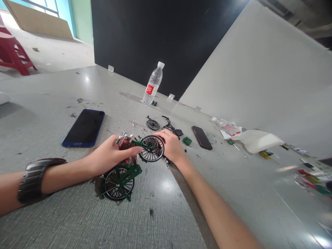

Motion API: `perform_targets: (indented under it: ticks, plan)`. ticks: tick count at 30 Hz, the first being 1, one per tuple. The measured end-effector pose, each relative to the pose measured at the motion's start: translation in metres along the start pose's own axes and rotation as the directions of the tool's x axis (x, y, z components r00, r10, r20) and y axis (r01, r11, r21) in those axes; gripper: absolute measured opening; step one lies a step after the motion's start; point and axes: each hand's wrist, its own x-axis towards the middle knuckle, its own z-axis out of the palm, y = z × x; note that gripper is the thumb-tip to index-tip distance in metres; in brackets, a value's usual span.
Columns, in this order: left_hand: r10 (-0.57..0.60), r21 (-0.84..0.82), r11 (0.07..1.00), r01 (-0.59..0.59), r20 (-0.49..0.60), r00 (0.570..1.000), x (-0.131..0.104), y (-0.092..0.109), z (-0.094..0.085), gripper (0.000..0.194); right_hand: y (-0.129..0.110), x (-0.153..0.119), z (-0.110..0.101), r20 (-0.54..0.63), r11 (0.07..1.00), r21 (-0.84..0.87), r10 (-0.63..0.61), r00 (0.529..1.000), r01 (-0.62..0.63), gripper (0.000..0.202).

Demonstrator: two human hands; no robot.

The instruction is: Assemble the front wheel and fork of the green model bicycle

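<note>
A green model bicycle part with a black spoked wheel (152, 148) is held by my left hand (115, 152), whose thumb lies along the green frame. My right hand (169, 143) is closed at the far right side of that wheel; its fingertips are partly hidden behind it. Just below my left hand, another green frame piece (128, 175) with a spoked wheel (111, 185) rests on the table. Beyond my hands lie a loose black wheel (153, 124), a black curved frame piece (168, 121) and a small green block (187, 140).
A blue-edged phone (84, 128) lies at the left, and a dark phone (202, 137) at the right. A water bottle (153, 84) stands at the back. A second bottle (226, 126), white paper (256, 140) and assorted small parts lie farther right. A red stool (16, 52) stands beyond the table.
</note>
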Motion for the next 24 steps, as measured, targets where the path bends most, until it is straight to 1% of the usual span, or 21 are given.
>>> perform_targets:
  ticks: [8,10,13,17,21,24]
  plan:
    - [0.017,-0.007,1.000,-0.017,0.019,1.000,0.002,-0.002,0.000,0.043,-0.001,0.001,0.000,-0.011,1.000,0.008,0.023,1.000,-0.022,0.022]
    - [0.022,-0.012,1.000,-0.022,0.020,1.000,0.002,-0.003,-0.001,0.042,0.001,0.000,0.002,-0.037,1.000,0.010,0.024,0.999,-0.024,0.023]
    - [0.024,-0.008,1.000,-0.023,0.016,1.000,0.001,-0.001,-0.001,0.044,0.005,-0.002,0.005,-0.113,1.000,0.015,0.020,0.993,-0.018,0.025]
    - [0.023,-0.005,1.000,-0.023,-0.008,1.000,0.000,0.005,-0.001,0.044,0.011,-0.001,0.001,-0.198,1.000,0.015,0.015,0.980,-0.012,0.025]
    - [0.020,-0.014,1.000,-0.020,-0.014,1.000,0.000,0.008,-0.001,0.042,0.018,-0.001,-0.006,-0.236,0.999,-0.008,0.045,0.971,-0.048,0.023]
    - [0.010,-0.015,1.000,-0.010,-0.008,1.000,0.000,0.007,0.000,0.043,0.021,-0.002,-0.008,-0.235,0.998,-0.022,0.049,0.971,-0.056,0.023]
